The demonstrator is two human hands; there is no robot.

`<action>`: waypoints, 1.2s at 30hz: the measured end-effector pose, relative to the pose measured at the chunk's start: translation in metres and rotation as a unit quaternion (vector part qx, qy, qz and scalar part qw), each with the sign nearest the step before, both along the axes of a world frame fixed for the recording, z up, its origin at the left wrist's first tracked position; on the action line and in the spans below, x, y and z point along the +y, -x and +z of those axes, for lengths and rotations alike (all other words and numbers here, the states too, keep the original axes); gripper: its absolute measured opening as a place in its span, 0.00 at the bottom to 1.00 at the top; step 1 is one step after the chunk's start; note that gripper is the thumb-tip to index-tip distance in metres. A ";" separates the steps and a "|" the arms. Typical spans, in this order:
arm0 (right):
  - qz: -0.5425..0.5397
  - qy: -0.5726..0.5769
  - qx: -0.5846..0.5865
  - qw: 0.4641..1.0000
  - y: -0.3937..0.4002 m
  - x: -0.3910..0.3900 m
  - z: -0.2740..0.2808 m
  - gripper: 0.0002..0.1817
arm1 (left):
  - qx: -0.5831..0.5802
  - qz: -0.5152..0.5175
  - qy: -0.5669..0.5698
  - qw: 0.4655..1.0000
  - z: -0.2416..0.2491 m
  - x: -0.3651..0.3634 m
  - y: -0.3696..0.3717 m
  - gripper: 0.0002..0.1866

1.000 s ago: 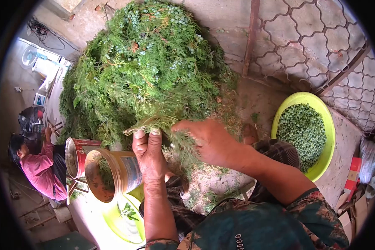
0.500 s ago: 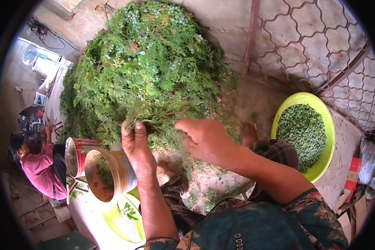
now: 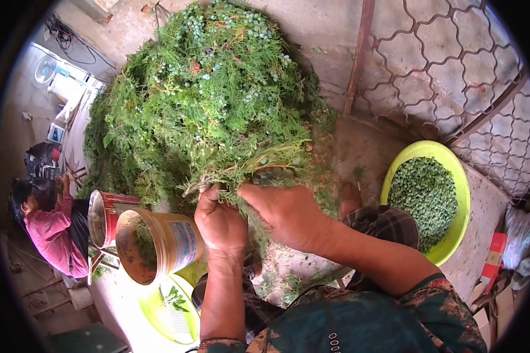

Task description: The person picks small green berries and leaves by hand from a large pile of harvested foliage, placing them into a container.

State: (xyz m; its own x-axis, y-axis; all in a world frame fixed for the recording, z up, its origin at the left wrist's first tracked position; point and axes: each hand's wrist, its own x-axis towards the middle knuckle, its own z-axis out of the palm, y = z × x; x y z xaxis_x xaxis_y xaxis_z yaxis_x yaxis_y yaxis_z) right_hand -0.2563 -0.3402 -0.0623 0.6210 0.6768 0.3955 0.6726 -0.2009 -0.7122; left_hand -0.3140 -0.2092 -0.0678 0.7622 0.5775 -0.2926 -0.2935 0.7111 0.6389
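Observation:
My left hand [image 3: 221, 222] is closed with thumb and fingers round the stem end of an evergreen sprig [image 3: 259, 160], whose feathery tips reach out to the right. Close beside it, my right hand [image 3: 288, 216] has its fingers curled in at the sprig's greenery; its fingertips are partly hidden. Just beyond both hands rises a large heap of evergreen branches [image 3: 194, 100] dotted with pale blue-green berries. To the right stands a yellow-green basin [image 3: 466, 203] holding many picked green berries [image 3: 424, 197].
At left, a tan bucket [image 3: 166, 244] and a red bucket [image 3: 121, 203] lie tipped, openings toward the left. Another bright basin [image 3: 153, 315] sits below them. A person in a pink shirt [image 3: 56, 235] sits farther left. Metal lattice [image 3: 447, 65] leans at upper right.
My left hand has shifted right and slightly down, closer to my right hand. The sprig now spreads to the right above my right hand. My right hand has moved slightly down and right.

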 end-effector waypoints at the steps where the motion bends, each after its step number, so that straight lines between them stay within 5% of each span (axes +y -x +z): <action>1: 0.016 0.015 -0.023 0.999 0.000 0.000 -0.001 0.20 | -0.010 -0.006 -0.005 1.000 -0.005 0.004 0.004 0.11; 4: 0.047 0.061 -0.062 0.995 0.001 -0.001 0.000 0.18 | 0.015 0.013 -0.039 0.999 0.001 -0.001 0.006 0.13; 6: 0.064 0.093 -0.075 0.991 0.003 0.002 -0.003 0.17 | -0.073 -0.098 -0.083 0.989 0.001 0.001 0.003 0.14; 8: 0.021 -0.035 -0.153 0.987 0.004 0.007 -0.011 0.09 | -0.042 -0.093 -0.100 0.990 0.005 -0.003 0.001 0.14; 11: 0.058 0.081 -0.036 0.994 0.006 0.001 -0.008 0.10 | 0.025 -0.118 -0.167 0.979 0.001 -0.001 0.000 0.12; 21: 0.138 -0.044 -0.005 0.989 -0.013 -0.015 0.013 0.10 | 0.026 -0.061 -0.036 0.997 -0.013 0.012 0.000 0.12; 24: 0.059 -0.108 0.017 0.992 -0.024 -0.022 0.015 0.13 | 0.018 -0.040 -0.056 0.997 -0.012 0.019 0.003 0.13; 26: -0.040 0.002 0.012 0.999 -0.034 -0.025 0.015 0.16 | 0.039 -0.024 -0.050 0.998 -0.004 0.019 0.005 0.14; 30: 0.016 0.100 0.019 0.995 -0.032 -0.024 0.003 0.22 | 0.055 -0.034 0.013 0.998 0.007 0.020 0.007 0.16; 33: 0.077 0.137 0.092 0.983 -0.027 -0.018 0.008 0.21 | 0.018 -0.072 0.058 0.996 0.005 0.021 0.009 0.18; 36: 0.076 0.135 0.047 0.987 -0.025 -0.012 -0.002 0.17 | 0.022 -0.078 0.102 0.991 -0.002 0.022 0.008 0.20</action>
State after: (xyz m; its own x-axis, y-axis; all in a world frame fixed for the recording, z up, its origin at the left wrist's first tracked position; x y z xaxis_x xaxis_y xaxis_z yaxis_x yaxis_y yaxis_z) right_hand -0.2317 -0.3525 -0.0639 0.5299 0.8374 0.1342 0.6435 -0.2939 -0.7068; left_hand -0.3219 -0.1876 -0.0694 0.8214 0.3791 -0.4262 -0.1455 0.8616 0.4862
